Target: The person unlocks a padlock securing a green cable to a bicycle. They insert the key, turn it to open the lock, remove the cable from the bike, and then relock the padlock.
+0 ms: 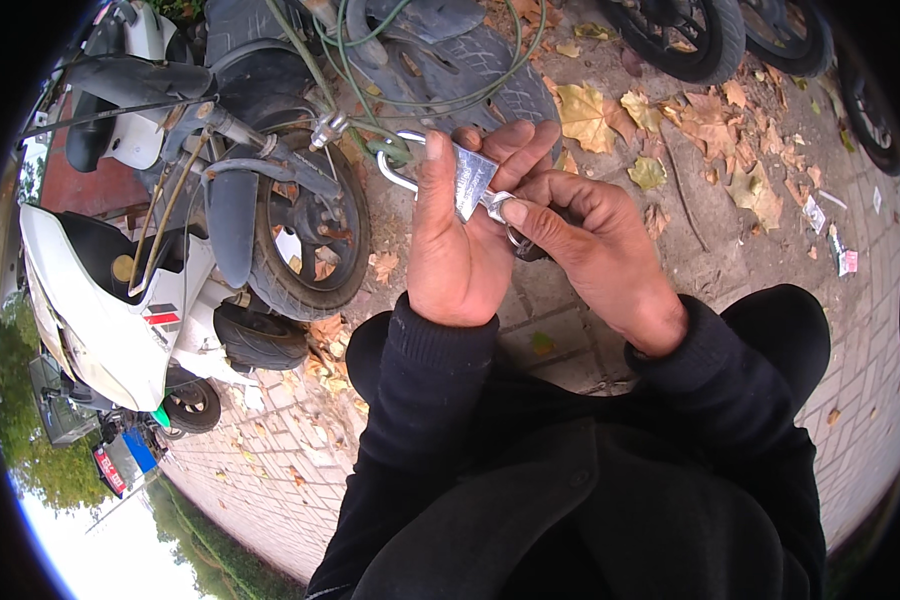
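A silver padlock (474, 182) rests in my left hand (446, 255), held between the thumb and the fingers with its shackle (391, 172) pointing left. My right hand (610, 250) pinches a key (497, 206) at the lower end of the lock body. The key's tip looks to be in or against the lock; I cannot tell which. A dark ring or bunch (526, 246) hangs below the right fingers, partly hidden. Next to the shackle runs a green cable (395, 148); whether the shackle passes through it is unclear.
A white scooter (100, 290) stands at the left, near a motorbike front wheel (315, 225). Green cable loops (450, 103) lie over a tire (515, 85) ahead. More wheels (685, 40) stand at the far right. Dry leaves (710, 130) and litter (842, 250) are scattered on the paving.
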`<action>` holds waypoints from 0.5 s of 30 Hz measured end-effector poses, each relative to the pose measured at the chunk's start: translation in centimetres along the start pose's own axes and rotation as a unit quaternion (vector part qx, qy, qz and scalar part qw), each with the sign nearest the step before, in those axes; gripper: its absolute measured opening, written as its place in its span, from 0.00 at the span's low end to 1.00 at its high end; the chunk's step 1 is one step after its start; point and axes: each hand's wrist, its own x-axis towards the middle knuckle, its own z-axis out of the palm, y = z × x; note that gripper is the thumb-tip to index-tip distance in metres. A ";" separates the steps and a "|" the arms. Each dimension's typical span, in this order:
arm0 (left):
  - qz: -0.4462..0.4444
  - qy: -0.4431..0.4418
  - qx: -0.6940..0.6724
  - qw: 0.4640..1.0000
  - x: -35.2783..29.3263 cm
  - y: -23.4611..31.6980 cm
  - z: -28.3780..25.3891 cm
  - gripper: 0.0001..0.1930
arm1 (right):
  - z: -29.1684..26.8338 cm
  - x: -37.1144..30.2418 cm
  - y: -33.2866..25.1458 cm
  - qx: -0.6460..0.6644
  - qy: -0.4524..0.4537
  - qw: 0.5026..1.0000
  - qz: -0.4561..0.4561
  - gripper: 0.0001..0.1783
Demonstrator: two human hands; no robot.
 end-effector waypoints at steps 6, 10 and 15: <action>-0.004 0.003 0.011 1.000 0.1 0.1 -0.4 0.17 | 0.0 0.3 0.2 0.049 -0.021 0.998 0.040 0.11; -0.006 0.012 0.021 1.000 0.1 0.2 -0.4 0.17 | 0.2 0.3 0.4 0.090 -0.031 0.994 0.054 0.14; -0.015 0.027 0.029 0.999 -0.1 0.2 -0.2 0.17 | 0.5 0.2 0.3 0.103 -0.025 0.991 0.087 0.17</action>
